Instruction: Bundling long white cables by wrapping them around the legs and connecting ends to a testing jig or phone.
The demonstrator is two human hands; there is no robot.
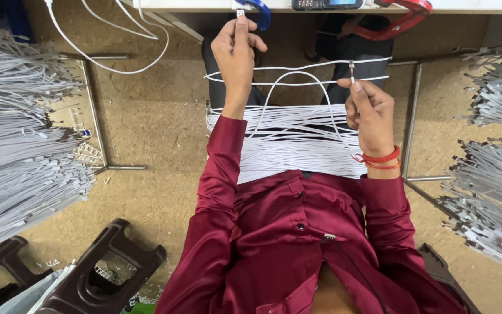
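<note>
Speckled brown flooring runs under everything, with a heap of white cables (18,151) piled at far left and a dark plastic stool (103,270) below it. My left hand (236,55) is raised toward the table edge (204,4), fingers pinched together on the larger plug (240,13) of a white charging cable (297,78), which loops across to my right hand (370,110), closed on the small connector (351,70) held upright. Beneath both hands a bundle of white cables (289,145) lies across my lap, and more cable heaps (492,192) spread at far right.
</note>
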